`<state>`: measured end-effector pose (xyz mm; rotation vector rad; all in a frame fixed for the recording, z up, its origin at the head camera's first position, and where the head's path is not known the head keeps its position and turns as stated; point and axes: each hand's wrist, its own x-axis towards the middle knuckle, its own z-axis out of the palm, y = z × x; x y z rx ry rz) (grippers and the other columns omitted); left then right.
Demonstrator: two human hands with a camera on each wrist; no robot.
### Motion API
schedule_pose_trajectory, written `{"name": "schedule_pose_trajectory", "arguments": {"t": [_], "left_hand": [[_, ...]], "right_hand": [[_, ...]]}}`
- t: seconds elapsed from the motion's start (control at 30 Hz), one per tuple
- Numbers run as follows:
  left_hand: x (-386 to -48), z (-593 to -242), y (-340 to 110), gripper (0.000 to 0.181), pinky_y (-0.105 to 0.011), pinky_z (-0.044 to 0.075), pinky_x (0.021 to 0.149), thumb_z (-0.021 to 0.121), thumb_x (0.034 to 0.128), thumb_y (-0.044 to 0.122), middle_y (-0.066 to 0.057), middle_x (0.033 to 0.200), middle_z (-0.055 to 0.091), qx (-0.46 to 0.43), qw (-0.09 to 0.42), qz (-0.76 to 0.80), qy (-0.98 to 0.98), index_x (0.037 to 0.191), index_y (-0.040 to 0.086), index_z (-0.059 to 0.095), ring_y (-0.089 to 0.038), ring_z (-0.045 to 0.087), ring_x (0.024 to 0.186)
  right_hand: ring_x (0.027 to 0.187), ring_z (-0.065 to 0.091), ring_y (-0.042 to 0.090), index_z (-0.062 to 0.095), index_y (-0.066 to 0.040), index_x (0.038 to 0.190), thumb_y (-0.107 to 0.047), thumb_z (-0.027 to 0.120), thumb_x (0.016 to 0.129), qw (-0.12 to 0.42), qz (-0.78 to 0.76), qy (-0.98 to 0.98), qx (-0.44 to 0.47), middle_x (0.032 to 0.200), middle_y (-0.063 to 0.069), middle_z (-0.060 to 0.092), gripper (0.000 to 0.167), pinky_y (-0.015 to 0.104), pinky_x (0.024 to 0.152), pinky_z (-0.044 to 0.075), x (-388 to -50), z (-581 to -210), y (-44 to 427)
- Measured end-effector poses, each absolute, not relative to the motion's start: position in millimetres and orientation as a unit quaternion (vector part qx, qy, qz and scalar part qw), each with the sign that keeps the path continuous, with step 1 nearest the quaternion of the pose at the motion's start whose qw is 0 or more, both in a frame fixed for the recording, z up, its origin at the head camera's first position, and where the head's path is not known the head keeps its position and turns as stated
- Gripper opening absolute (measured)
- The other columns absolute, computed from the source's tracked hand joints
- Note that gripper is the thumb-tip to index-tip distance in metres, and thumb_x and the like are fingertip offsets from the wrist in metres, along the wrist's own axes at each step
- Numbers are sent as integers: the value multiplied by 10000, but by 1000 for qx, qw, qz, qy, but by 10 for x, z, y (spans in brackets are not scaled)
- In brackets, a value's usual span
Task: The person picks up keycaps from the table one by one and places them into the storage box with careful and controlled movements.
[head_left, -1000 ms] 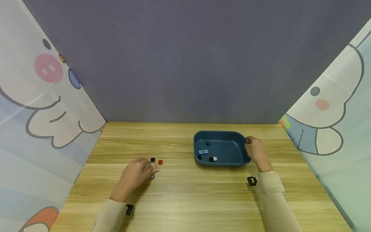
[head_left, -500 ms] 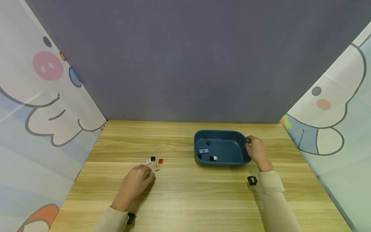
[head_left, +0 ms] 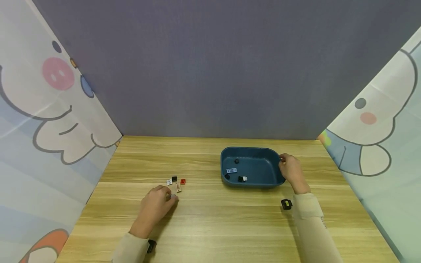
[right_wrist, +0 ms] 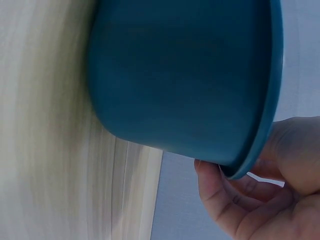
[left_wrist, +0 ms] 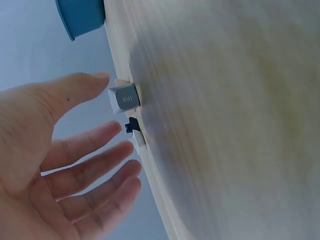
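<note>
In the head view my left hand [head_left: 155, 205] is low over the left part of the table, nearest a grey keycap [left_wrist: 125, 98] marked "Ins". Its thumb comes up beside that keycap in the left wrist view, while the other fingers are spread apart from it. Just beyond lie a white keycap [head_left: 169, 182], a black keycap [head_left: 174, 179], a red keycap [head_left: 183, 181] and a beige printed piece [head_left: 178, 187]. My right hand [head_left: 291, 171] grips the rim of a dark blue bin [right_wrist: 185, 75] at its right end, fingers under the lip.
Inside the bin are a pale blue printed piece [head_left: 231, 170], a white keycap [head_left: 245, 179] and several small dark pieces. A grey wall [head_left: 210, 73] closes the table's far edge, and printed cartoon cloths hang on both sides.
My left hand has drawn back slightly from the white keycap, which now shows whole, and its fingertips have come around the grey keycap. My right hand stays on the bin's rim.
</note>
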<state>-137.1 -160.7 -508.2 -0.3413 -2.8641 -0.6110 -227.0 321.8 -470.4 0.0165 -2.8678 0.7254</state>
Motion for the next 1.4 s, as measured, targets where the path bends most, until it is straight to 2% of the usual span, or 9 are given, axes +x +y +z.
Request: {"name": "schedule_pose_trajectory", "arguments": {"t": [0.1, 0.2, 0.47, 0.73, 0.93, 1.03, 1.13, 1.37, 1.4], "left_hand": [[-1374, -5075, -1582, 248, -263, 500, 466, 859, 802, 262, -96, 878, 696, -105, 95, -197, -970, 812, 46, 736, -108, 553, 597], [-1376, -5073, -1563, 217, -265, 477, 457, 835, 818, 240, -90, 876, 689, -93, 87, -194, -973, 772, 64, 716, -105, 518, 582], [-1380, -5068, -1545, 178, -301, 503, 468, 802, 832, 189, -143, 965, 704, -88, 88, -192, -974, 779, 47, 708, -154, 548, 616], [-1436, -5011, -1461, 136, -298, 531, 506, 796, 837, 175, -108, 952, 700, -123, 113, -204, -965, 847, 52, 740, -183, 627, 694], [-1562, -4866, -1251, 169, -261, 530, 505, 798, 848, 177, -97, 925, 701, -170, 152, -207, -951, 891, 24, 741, -155, 623, 657], [-1637, -4781, -1126, 176, -267, 544, 524, 806, 853, 197, -93, 953, 710, -191, 164, -206, -945, 910, 42, 746, -201, 675, 728], [-1731, -4677, -986, 186, -281, 545, 540, 800, 863, 230, -79, 976, 712, -207, 170, -207, -941, 928, 64, 744, -233, 687, 793], [-1971, -4501, -658, 141, -271, 511, 515, 761, 888, 260, -47, 995, 713, -230, 168, -205, -936, 917, 124, 745, -185, 659, 758], [-2003, -4482, -611, 131, -289, 531, 552, 752, 893, 263, -42, 998, 712, -236, 169, -202, -935, 913, 133, 745, -186, 664, 777]], "right_hand": [[938, 618, 497, 603, 163, 1186, 25, 539, 937, 89, 245, -965, 5, 1034, 350, 640, 292, 590, 786, 517, -2272, -4706, 3222], [922, 621, 487, 599, 164, 1193, 22, 536, 942, 85, 243, -966, 4, 1036, 351, 637, 295, 583, 770, 523, -2265, -4696, 3219], [881, 631, 465, 592, 167, 1203, 24, 534, 948, 83, 244, -966, 4, 1042, 358, 633, 298, 564, 734, 534, -2257, -4680, 3212], [901, 628, 480, 594, 170, 1197, 25, 532, 946, 85, 244, -966, 6, 1041, 360, 633, 297, 570, 743, 535, -2254, -4661, 3193], [920, 623, 486, 593, 169, 1200, 26, 530, 945, 83, 246, -966, 2, 1045, 358, 633, 299, 571, 752, 532, -2245, -4665, 3190], [922, 623, 481, 592, 165, 1205, 22, 528, 945, 79, 247, -966, -1, 1050, 355, 633, 304, 568, 753, 531, -2234, -4663, 3187], [910, 627, 469, 588, 168, 1209, 23, 530, 941, 78, 247, -966, -4, 1051, 353, 634, 311, 561, 747, 534, -2229, -4661, 3186], [954, 612, 492, 582, 162, 1222, 14, 525, 944, 71, 248, -966, -10, 1065, 355, 628, 320, 578, 782, 521, -2237, -4644, 3182], [949, 613, 490, 582, 165, 1221, 16, 525, 943, 71, 248, -966, -10, 1064, 355, 628, 320, 577, 779, 523, -2239, -4643, 3182]]}}
